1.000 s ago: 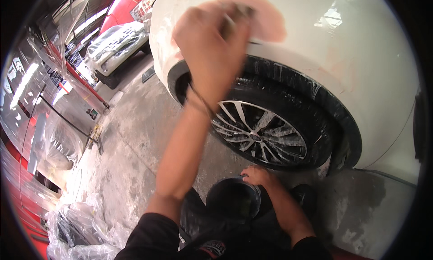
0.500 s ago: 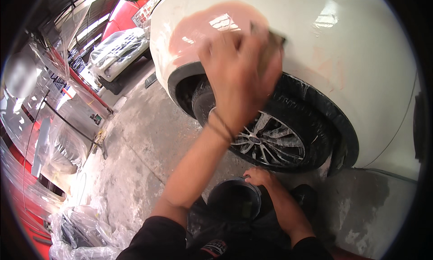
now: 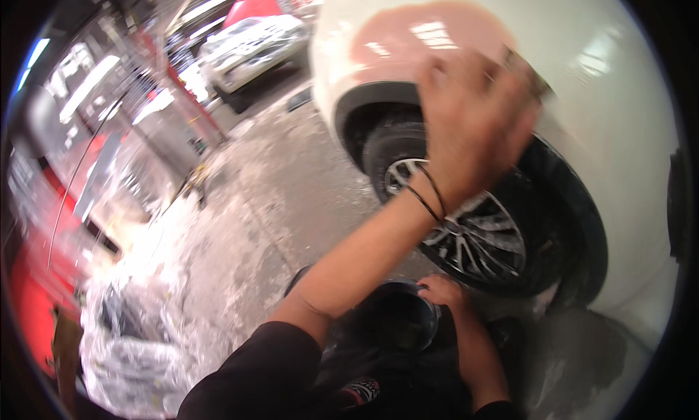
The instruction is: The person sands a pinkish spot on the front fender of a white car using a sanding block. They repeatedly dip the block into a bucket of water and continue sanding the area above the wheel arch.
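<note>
My left hand (image 3: 477, 121), blurred by motion, reaches up against the white car's fender (image 3: 604, 121). Its fingers are bent around a flat dark sanding pad (image 3: 540, 85), of which only an edge shows past them. Just above and left of the hand lies a glossy pinkish filler patch (image 3: 429, 34) over the wheel arch. Low down, my right hand (image 3: 442, 290) grips the rim of a dark bucket (image 3: 435, 322) in front of my body. Liquid seems to stand inside the bucket.
Below the fender is the wheel (image 3: 466, 238), its spokes partly behind my left forearm. Crumpled clear plastic sheeting (image 3: 138, 340) lies on the concrete floor (image 3: 255, 201) at left. Farther back stand a plastic-wrapped car bumper (image 3: 255, 52) and a red post (image 3: 193, 103).
The view has turned, so the car sits farther right in the picture. My left hand stays at the fender, slightly lower against the patch. My right hand keeps its hold on the bucket.
</note>
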A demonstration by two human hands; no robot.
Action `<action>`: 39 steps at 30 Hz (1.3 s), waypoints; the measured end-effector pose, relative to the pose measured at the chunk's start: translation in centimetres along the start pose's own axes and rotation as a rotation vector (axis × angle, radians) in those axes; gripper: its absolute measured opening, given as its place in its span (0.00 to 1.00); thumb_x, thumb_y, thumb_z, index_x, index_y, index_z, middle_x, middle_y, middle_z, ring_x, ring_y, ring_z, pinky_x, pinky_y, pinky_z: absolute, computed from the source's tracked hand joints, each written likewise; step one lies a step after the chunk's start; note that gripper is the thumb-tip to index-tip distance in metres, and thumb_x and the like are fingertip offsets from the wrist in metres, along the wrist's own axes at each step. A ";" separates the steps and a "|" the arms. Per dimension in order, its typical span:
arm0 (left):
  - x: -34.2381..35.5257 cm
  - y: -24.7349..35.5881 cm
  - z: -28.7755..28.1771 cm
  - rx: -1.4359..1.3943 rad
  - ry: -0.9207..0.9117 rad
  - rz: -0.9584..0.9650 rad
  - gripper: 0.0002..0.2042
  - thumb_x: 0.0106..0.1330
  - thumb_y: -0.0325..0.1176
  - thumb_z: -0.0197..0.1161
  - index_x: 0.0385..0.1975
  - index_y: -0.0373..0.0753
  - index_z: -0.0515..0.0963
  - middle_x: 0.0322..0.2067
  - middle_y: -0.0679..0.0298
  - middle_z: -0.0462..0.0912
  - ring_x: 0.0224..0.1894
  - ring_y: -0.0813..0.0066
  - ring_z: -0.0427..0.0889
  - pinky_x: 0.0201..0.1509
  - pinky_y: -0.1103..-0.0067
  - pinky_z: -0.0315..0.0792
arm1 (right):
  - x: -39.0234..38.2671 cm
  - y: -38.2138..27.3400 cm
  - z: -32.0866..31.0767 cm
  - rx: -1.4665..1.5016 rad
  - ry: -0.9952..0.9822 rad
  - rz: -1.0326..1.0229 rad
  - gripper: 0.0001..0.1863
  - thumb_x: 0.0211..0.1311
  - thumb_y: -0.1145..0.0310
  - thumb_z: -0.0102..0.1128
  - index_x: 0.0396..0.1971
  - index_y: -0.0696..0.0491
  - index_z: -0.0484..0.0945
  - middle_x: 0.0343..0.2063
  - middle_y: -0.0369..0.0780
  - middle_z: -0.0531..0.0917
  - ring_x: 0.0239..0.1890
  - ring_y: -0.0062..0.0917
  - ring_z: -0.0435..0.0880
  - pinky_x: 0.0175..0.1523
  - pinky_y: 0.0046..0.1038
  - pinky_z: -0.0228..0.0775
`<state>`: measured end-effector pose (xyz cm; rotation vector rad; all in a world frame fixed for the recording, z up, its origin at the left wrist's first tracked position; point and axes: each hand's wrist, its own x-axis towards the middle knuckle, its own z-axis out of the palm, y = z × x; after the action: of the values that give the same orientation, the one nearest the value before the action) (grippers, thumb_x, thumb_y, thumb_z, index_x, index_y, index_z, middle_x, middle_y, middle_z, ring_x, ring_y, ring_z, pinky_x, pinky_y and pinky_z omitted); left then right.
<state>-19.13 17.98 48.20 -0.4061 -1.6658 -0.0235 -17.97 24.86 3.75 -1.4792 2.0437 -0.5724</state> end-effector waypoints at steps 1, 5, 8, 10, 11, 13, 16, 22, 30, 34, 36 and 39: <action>0.1 0.4 -0.6 -0.008 0.019 0.000 0.20 0.59 0.39 0.80 0.50 0.42 0.85 0.42 0.60 0.82 0.48 0.57 0.81 0.62 0.52 0.63 | 0.0 0.9 0.4 0.030 0.037 -0.027 0.23 0.69 0.55 0.72 0.59 0.49 0.90 0.56 0.49 0.92 0.62 0.47 0.88 0.69 0.46 0.79; 4.1 -4.5 0.1 -0.005 0.114 -0.066 0.19 0.57 0.35 0.79 0.48 0.39 0.84 0.42 0.55 0.82 0.52 0.52 0.78 0.61 0.53 0.63 | -0.3 0.2 -0.7 0.052 0.012 -0.002 0.24 0.68 0.57 0.73 0.60 0.50 0.90 0.56 0.50 0.92 0.61 0.47 0.89 0.68 0.45 0.80; 5.4 -7.2 -0.7 0.130 0.091 -0.177 0.20 0.56 0.34 0.78 0.48 0.37 0.83 0.43 0.51 0.82 0.51 0.50 0.77 0.61 0.53 0.63 | -0.9 -2.8 -1.3 0.096 -0.043 0.013 0.25 0.67 0.58 0.74 0.62 0.51 0.89 0.58 0.51 0.91 0.63 0.47 0.89 0.69 0.45 0.80; 5.3 -7.2 0.0 0.112 0.122 -0.247 0.19 0.56 0.33 0.77 0.46 0.35 0.83 0.44 0.49 0.81 0.52 0.48 0.77 0.63 0.51 0.63 | -1.0 -1.8 -0.9 0.079 -0.025 0.010 0.24 0.68 0.59 0.74 0.61 0.51 0.90 0.57 0.51 0.91 0.61 0.47 0.90 0.68 0.44 0.81; 5.0 -6.7 0.5 0.074 0.144 -0.274 0.18 0.56 0.33 0.76 0.45 0.34 0.83 0.45 0.48 0.81 0.54 0.47 0.76 0.65 0.50 0.62 | -0.9 -0.9 -0.7 0.062 -0.017 -0.003 0.24 0.68 0.60 0.74 0.61 0.51 0.90 0.57 0.51 0.91 0.61 0.48 0.90 0.67 0.44 0.81; 1.4 -2.4 0.7 -0.007 0.175 -0.231 0.18 0.54 0.33 0.75 0.43 0.32 0.83 0.46 0.45 0.80 0.56 0.44 0.76 0.66 0.49 0.63 | -0.6 -0.8 -1.1 0.104 -0.020 0.003 0.22 0.68 0.61 0.74 0.60 0.52 0.90 0.56 0.51 0.92 0.60 0.48 0.91 0.66 0.43 0.82; -0.1 -3.0 0.0 0.009 0.166 -0.160 0.19 0.55 0.33 0.75 0.44 0.32 0.82 0.46 0.43 0.79 0.55 0.44 0.75 0.64 0.51 0.64 | -0.8 -2.4 -2.6 0.243 -0.072 0.149 0.21 0.68 0.62 0.75 0.58 0.53 0.90 0.54 0.51 0.92 0.58 0.49 0.92 0.64 0.43 0.83; 4.7 -13.9 1.8 0.036 0.241 -0.591 0.13 0.59 0.29 0.71 0.41 0.29 0.83 0.47 0.44 0.79 0.57 0.44 0.74 0.68 0.49 0.63 | 0.1 -2.6 -0.9 0.093 -0.026 -0.095 0.20 0.70 0.62 0.72 0.57 0.55 0.89 0.53 0.52 0.92 0.59 0.50 0.90 0.66 0.47 0.81; -1.0 -3.4 -2.0 0.007 0.168 -0.273 0.17 0.58 0.36 0.73 0.43 0.31 0.84 0.43 0.47 0.82 0.53 0.46 0.77 0.63 0.50 0.65 | 1.0 -1.6 -1.5 0.111 -0.072 -0.034 0.22 0.70 0.60 0.73 0.58 0.54 0.89 0.57 0.53 0.90 0.62 0.51 0.88 0.67 0.45 0.80; 1.9 -12.7 -2.1 0.170 0.168 -0.433 0.15 0.60 0.38 0.75 0.42 0.35 0.86 0.43 0.48 0.83 0.55 0.47 0.79 0.64 0.51 0.65 | -0.3 -2.9 -1.2 0.112 -0.069 0.000 0.22 0.71 0.58 0.72 0.61 0.52 0.89 0.59 0.53 0.89 0.64 0.52 0.87 0.69 0.46 0.79; 2.3 -17.4 -1.7 0.205 0.200 -0.530 0.14 0.63 0.39 0.76 0.42 0.36 0.86 0.43 0.49 0.83 0.55 0.48 0.81 0.63 0.52 0.66 | -0.4 -3.8 -0.3 0.024 -0.050 -0.067 0.23 0.72 0.57 0.72 0.62 0.50 0.89 0.60 0.52 0.89 0.65 0.51 0.87 0.71 0.47 0.77; 1.8 -12.1 -2.3 0.178 0.168 -0.455 0.17 0.62 0.40 0.78 0.45 0.39 0.83 0.42 0.52 0.83 0.52 0.50 0.83 0.62 0.56 0.68 | -0.7 -1.9 -0.7 0.035 -0.014 -0.018 0.22 0.71 0.57 0.72 0.61 0.49 0.89 0.59 0.51 0.90 0.64 0.50 0.87 0.72 0.48 0.77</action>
<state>-20.45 6.54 52.92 0.1121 -1.5488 -0.2384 -16.91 24.92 5.64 -1.4790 2.0019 -0.6004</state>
